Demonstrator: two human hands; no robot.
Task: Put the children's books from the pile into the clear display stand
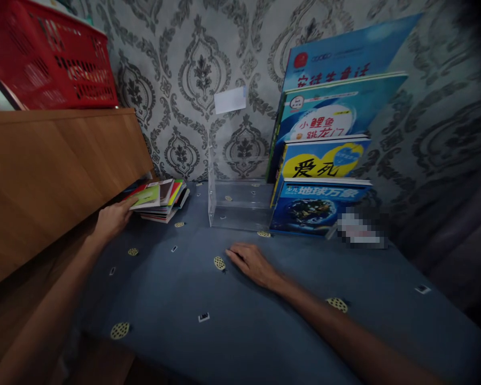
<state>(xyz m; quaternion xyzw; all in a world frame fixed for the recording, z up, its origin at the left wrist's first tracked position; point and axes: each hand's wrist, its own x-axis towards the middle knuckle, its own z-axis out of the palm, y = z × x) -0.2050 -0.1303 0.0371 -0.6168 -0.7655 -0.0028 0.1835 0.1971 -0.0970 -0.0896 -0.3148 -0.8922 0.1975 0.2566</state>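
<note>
My left hand (113,218) reaches to a pile of thin books (164,200) at the back left, its fingers at the edge of a green-covered book (146,196) on top. My right hand (252,263) rests on the blue cloth (164,294), fingers curled together, with nothing visible in it. Beyond it stands a clear stepped rack (211,200); its left part holds no books. On the rack's right part, several books stand upright in rows, the front one dark blue with a globe (312,211).
At the upper left, a red basket (64,59) sits on a wooden cabinet (64,155). A patterned wall (180,107) rises behind the rack, with a white card (230,100) in front of it. A blurred item (363,227) lies right of the books.
</note>
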